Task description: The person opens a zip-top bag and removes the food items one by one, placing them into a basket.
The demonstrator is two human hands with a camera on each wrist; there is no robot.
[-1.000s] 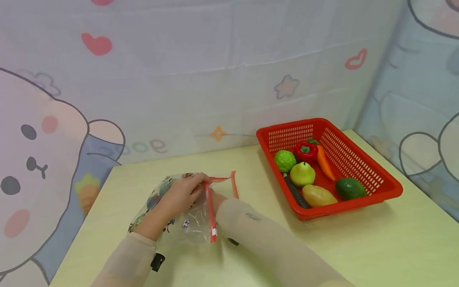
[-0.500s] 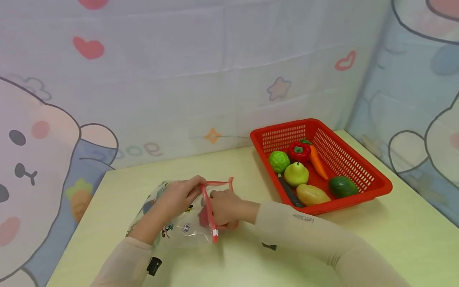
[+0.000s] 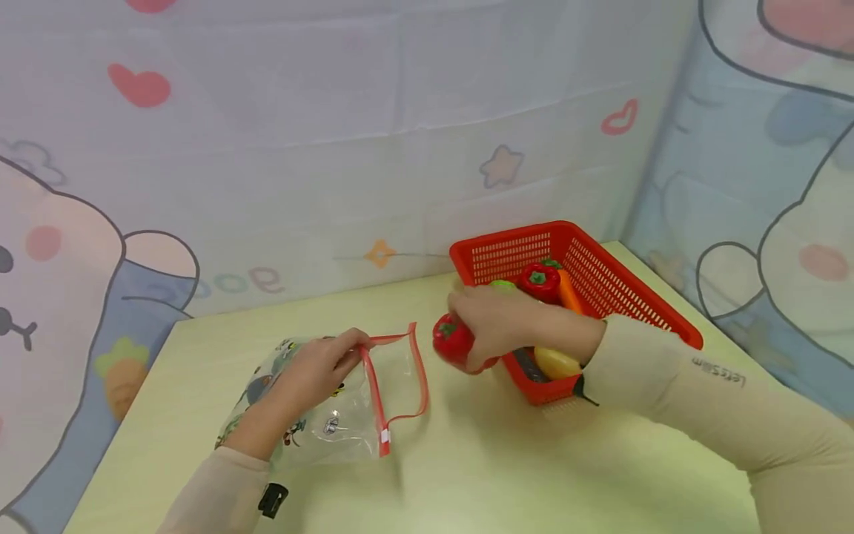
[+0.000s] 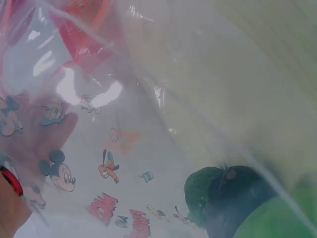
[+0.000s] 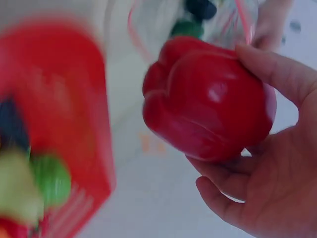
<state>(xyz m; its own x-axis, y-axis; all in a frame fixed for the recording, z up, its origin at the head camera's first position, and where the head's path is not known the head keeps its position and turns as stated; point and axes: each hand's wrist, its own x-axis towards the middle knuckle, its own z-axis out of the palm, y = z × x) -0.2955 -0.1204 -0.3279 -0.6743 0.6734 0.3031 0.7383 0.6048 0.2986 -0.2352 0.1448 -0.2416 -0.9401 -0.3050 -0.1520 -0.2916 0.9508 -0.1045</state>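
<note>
My right hand [image 3: 503,319] grips a red bell pepper [image 3: 454,341] in the air between the bag and the basket. In the right wrist view the thumb lies on one side of the bell pepper [image 5: 213,99] and fingers curl under the other. With its fingertips, my left hand [image 3: 313,374] pinches the red-edged mouth of a clear cartoon-print zip bag [image 3: 340,434]. The bag lies on the table, its mouth spread apart and facing right. Through its film the left wrist view shows a dark green thing [image 4: 200,196] and a brighter green one [image 4: 277,220], kinds unclear.
A red slotted basket [image 3: 600,274] stands at the right, partly behind my right arm. Inside show another red bell pepper [image 3: 540,280], a carrot [image 3: 569,291], a yellow mango-like fruit [image 3: 554,363], a long dark vegetable [image 3: 528,365] and a pear [image 5: 20,183]. A printed cloth backs the table.
My right hand has come out of the bag with the red bell pepper and moved right to the basket's near side. The left hand keeps its hold on the bag's edge.
</note>
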